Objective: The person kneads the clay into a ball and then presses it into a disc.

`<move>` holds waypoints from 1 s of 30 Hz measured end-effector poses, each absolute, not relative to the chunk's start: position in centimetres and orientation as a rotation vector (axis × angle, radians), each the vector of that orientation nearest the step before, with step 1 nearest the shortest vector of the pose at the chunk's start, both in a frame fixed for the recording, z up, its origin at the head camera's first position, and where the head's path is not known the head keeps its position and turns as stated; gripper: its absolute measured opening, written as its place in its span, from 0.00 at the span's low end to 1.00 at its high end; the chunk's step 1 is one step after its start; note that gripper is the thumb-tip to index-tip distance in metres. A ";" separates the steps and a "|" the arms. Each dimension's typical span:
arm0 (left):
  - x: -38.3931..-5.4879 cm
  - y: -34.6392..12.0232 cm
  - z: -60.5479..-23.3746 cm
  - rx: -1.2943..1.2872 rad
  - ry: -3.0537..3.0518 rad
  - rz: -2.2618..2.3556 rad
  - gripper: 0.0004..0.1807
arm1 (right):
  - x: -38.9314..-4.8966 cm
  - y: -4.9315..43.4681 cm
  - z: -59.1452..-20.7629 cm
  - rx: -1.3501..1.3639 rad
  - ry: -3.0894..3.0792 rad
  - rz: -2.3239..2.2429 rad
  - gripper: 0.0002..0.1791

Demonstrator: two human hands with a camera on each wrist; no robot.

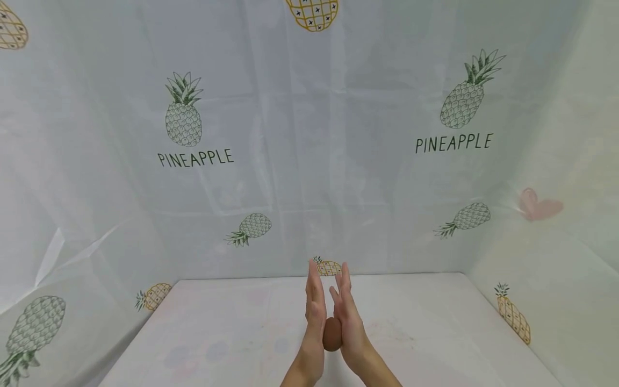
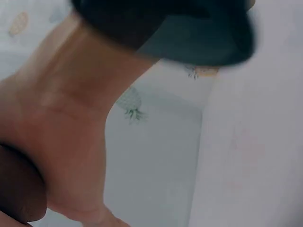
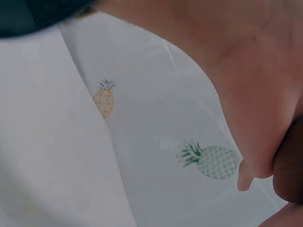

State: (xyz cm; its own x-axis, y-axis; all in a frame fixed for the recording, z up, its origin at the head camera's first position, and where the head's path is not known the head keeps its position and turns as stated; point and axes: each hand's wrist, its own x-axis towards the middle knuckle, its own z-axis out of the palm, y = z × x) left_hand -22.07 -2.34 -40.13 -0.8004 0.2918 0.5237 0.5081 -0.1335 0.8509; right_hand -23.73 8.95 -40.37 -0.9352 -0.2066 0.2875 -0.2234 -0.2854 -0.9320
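Between my two palms sits a smooth brown oval lump of modelling clay [image 1: 332,335], close to the heels of the hands. My left hand [image 1: 315,317] presses it from the left, its straight fingers pointing up and away. From the other side my right hand [image 1: 349,320] presses with its palm, fingers likewise extended and slightly spread. A gap shows between the two sets of fingers above the clay. In the left wrist view the clay [image 2: 19,187] lies dark against the palm at the lower left. The right wrist view shows part of the clay [image 3: 289,165] at the right edge.
Below the hands lies a white table [image 1: 232,317] with faint coloured stains. A pale sheet [image 1: 314,161] printed with pineapples hangs behind the table and along both sides. Dark teal bands, blurred, cross the top of both wrist views.
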 end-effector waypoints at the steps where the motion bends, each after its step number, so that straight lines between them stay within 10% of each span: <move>1: -22.2 -2.6 -40.1 -0.910 -1.951 -2.056 0.31 | -23.6 8.7 -40.4 0.585 -1.882 2.451 0.33; 30: -24.4 -2.0 -42.5 -0.736 -2.049 -1.825 0.33 | -21.0 8.8 -37.6 0.708 -1.752 2.350 0.31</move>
